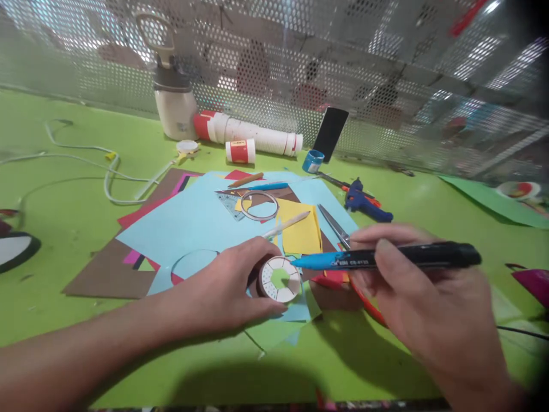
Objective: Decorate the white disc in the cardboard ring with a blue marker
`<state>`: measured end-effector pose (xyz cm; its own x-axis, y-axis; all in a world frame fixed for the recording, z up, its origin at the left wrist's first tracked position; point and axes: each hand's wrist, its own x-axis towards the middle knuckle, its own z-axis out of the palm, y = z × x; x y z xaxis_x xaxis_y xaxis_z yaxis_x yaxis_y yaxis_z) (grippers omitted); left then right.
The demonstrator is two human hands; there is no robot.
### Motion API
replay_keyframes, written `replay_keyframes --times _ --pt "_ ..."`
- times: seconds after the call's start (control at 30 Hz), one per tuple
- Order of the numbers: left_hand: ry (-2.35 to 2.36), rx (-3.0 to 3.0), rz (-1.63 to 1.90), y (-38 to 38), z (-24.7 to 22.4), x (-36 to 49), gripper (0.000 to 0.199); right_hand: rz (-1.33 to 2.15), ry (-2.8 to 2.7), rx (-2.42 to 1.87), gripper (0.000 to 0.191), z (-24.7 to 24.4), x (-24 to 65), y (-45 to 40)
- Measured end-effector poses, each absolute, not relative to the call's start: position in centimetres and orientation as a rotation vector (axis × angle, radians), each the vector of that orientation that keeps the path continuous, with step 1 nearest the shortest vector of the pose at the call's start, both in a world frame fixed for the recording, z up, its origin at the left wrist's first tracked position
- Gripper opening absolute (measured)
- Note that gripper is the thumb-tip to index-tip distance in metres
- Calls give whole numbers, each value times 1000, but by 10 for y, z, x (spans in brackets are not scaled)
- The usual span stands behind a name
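Observation:
My left hand (240, 280) is wrapped round a small round ring (268, 290) whose white top is marked off by dark lines into sections. Blue dots show on its left sections, and green shows through the middle. In my right hand (429, 297) is a marker pen (355, 258) with a black barrel and blue front end, held level. Its tip points left at the ring's upper right edge; I cannot tell whether it touches. Beneath the ring lie blue and green paper scraps. Scissors (334, 226) with red handles lie partly hidden behind my right hand.
Light blue paper sheets (167, 220) and yellow paper (300, 229) cover the green table's middle. A larger ring (259, 206) and a pencil (295, 220) lie there. Behind are a blue glue gun (366, 200), a phone (331, 133), stacked paper cups (253, 134) and a spray bottle (175, 103).

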<state>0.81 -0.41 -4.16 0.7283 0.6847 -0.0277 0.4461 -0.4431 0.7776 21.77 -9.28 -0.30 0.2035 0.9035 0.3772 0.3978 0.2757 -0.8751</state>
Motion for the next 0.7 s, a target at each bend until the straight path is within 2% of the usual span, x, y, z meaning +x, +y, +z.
replay_keyframes --times 0.1,0.27,0.53,0.7 --pt "830 2129 361 -3 -43 7 39 540 -1469 -1391 10 -12 218 -100" --pt "807 2121 313 0 -44 6 40 461 -1594 -1351 19 -22 219 -111" --pt "759 2145 353 2 -44 6 39 279 -1632 -1527 15 -23 206 -112" --pt "766 2159 339 2 -44 6 40 313 -1714 -1507 19 -23 209 -109"
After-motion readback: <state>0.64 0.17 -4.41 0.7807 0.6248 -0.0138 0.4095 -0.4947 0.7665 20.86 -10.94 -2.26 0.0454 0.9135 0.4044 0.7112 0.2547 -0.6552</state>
